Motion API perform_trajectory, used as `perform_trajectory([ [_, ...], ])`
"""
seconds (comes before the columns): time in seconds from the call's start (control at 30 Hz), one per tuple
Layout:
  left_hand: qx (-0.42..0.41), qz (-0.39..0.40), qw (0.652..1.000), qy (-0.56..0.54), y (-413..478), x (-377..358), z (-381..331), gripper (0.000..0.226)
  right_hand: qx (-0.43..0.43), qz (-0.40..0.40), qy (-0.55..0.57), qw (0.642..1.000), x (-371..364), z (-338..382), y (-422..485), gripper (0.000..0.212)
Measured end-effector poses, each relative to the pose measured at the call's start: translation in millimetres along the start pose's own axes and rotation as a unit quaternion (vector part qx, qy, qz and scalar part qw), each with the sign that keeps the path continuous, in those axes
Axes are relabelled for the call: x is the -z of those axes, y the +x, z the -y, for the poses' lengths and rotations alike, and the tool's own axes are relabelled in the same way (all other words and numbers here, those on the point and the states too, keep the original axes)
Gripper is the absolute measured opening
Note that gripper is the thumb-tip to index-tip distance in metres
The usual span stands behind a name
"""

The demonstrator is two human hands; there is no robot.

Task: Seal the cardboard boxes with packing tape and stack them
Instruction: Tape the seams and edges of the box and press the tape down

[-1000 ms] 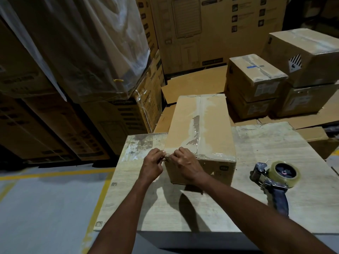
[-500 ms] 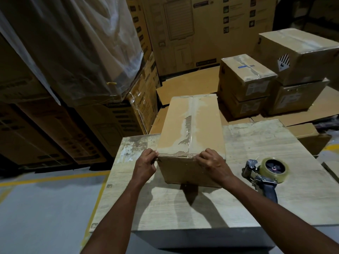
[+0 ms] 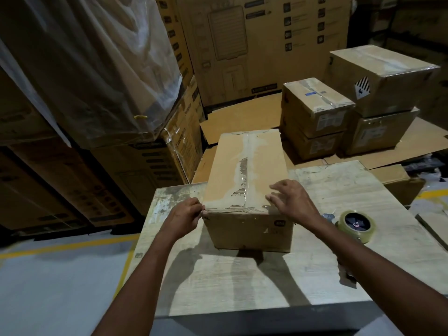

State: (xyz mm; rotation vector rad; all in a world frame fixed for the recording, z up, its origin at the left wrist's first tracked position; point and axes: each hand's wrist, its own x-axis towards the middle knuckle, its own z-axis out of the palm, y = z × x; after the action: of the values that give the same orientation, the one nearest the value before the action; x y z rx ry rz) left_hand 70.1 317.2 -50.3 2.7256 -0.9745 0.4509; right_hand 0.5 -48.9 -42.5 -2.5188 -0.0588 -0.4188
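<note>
The right hand [image 3: 293,200] has come off the cardboard box [image 3: 244,166]. Half a second ago it was clamped on the near right top corner. Now it hovers just above that corner with its fingers spread and straight, blurred by motion and holding nothing. The left hand [image 3: 185,215] stays where it was, fingers curled on the near left top corner and pinching the edge there. A second ago both hands were close together at that left corner, working at the end of the tape.

The box lies on the worktop [image 3: 242,282], long axis running towards 12 o'clock, its far end hanging past the worktop's far edge. Its top flaps are closed, and a clear strip runs along the centre seam over a torn, ragged patch of cardboard.

The tape dispenser [image 3: 355,225] rests on the worktop at 3 o'clock from the box, just beside the right forearm and untouched.

Judging from this, the top seam is done and the freed hand is either smoothing the tape end or shifting its hold to lift the box. The sealed boxes [image 3: 315,110] stacked at 1 to 2 o'clock, beyond the worktop, look like the likely destination.
</note>
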Motion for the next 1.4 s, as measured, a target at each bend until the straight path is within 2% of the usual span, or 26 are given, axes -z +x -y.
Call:
perform_trajectory([
  [0.03, 0.020, -0.013, 0.999, -0.026, 4.7, 0.9, -0.8, 0.008, -0.031, -0.002, -0.010, 0.999, 0.2, -1.8, 7.5, 0.044],
  [0.17, 0.175, -0.065, 0.973, -0.136, 36.7, -7.1, -3.7, 0.028, -0.147, 0.017, -0.020, 0.989, -6.0, -12.3, 37.6, 0.061],
  [0.3, 0.284, 0.005, 0.942, -0.178, 73.7, -16.6, 1.7, 0.061, -0.228, 0.069, 0.027, 0.971, -17.3, -21.7, 62.6, 0.077],
  [0.37, 0.316, 0.059, 0.925, -0.200, 93.5, -22.1, 3.0, 0.068, -0.252, 0.083, 0.061, 0.962, -24.7, -23.7, 69.9, 0.079],
  [0.53, 0.321, 0.141, 0.903, -0.247, 135.0, -35.8, 3.2, 0.076, -0.286, 0.077, 0.109, 0.949, -33.8, -20.9, 80.0, 0.073],
  [0.67, 0.306, 0.177, 0.898, -0.262, 154.2, -45.8, 4.8, 0.097, -0.291, 0.087, 0.105, 0.947, -32.5, -23.6, 86.1, 0.070],
  [0.77, 0.313, 0.172, 0.895, -0.268, 155.9, -49.8, -0.1, 0.093, -0.285, 0.089, 0.107, 0.948, -34.4, -24.9, 85.9, 0.073],
  [0.9, 0.314, 0.160, 0.892, -0.282, 154.7, -54.3, 1.6, 0.102, -0.265, 0.090, 0.117, 0.953, -35.2, -29.3, 82.6, 0.082],
  [1.17, 0.297, 0.150, 0.897, -0.289, 153.9, -49.6, 0.5, 0.102, -0.271, 0.091, 0.113, 0.952, -32.4, -24.6, 84.0, 0.090],
  [1.4, 0.288, 0.116, 0.909, -0.276, 143.4, -12.5, -0.8, 0.114, -0.235, 0.095, 0.107, 0.961, -10.1, -6.2, 83.8, 0.096],
])
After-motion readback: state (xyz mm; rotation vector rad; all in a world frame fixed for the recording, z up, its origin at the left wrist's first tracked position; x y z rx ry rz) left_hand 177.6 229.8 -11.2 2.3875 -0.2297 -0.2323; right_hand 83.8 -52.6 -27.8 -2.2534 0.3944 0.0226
